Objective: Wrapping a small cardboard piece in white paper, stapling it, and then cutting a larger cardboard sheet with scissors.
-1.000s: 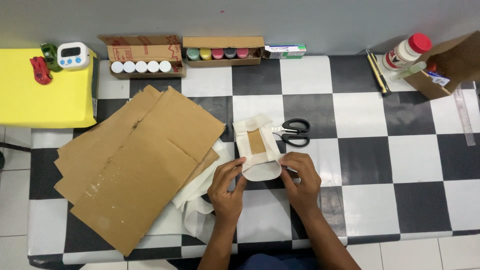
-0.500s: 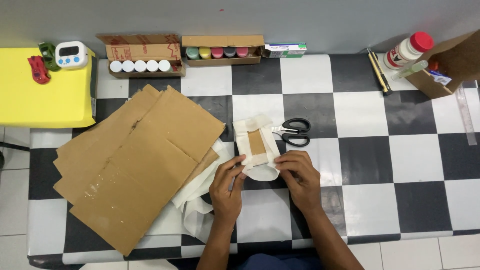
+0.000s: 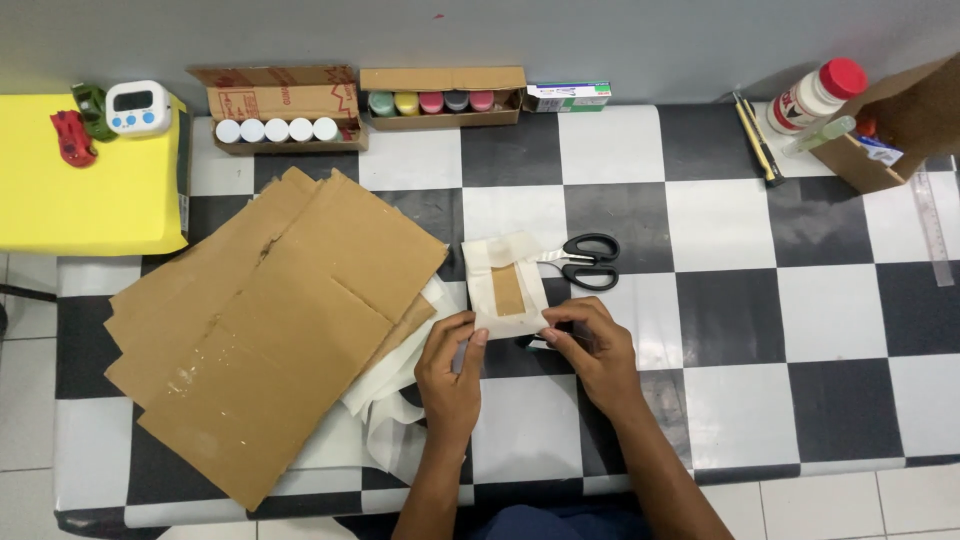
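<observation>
Checkered table (image 3: pixel 740 300): cardboard (image 3: pixel 270 330), scissors (image 3: pixel 585 262).

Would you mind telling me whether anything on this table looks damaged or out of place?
The cardboard sheets at the left look worn: creased, with a shiny patch near the lower edge, and stacked askew. Crumpled white paper sticks out from under them. Otherwise, nothing stands out.
</observation>
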